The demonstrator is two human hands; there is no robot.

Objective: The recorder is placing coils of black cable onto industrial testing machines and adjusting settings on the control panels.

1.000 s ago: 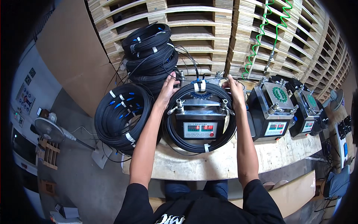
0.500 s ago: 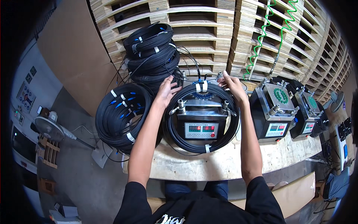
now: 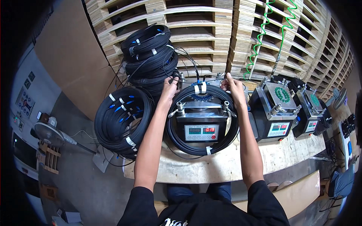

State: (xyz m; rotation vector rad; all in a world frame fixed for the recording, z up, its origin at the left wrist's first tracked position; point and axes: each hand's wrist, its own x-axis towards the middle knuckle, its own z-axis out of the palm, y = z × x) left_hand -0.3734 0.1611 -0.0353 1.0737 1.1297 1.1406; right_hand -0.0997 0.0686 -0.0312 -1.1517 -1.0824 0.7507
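The wooden bench (image 3: 233, 165) carries my grey machine (image 3: 201, 126), the black cable coil (image 3: 188, 145) ringing it so it stays round; my left hand (image 3: 169, 88) and right hand (image 3: 234, 86) pinch its far rim; both have slid slightly further back since earlier.

Both hands sit at the far rim of the black cable coil (image 3: 203, 124), and the fingertips of the left hand (image 3: 168, 90) and the right hand (image 3: 234, 87) curl out of sight behind it. The coil's middle is covered by the winding machine (image 3: 201, 126). At the right edge, a third machine (image 3: 314, 112) blurs into the dark rim. The wall panel (image 3: 25, 101) at left is too small to make out.
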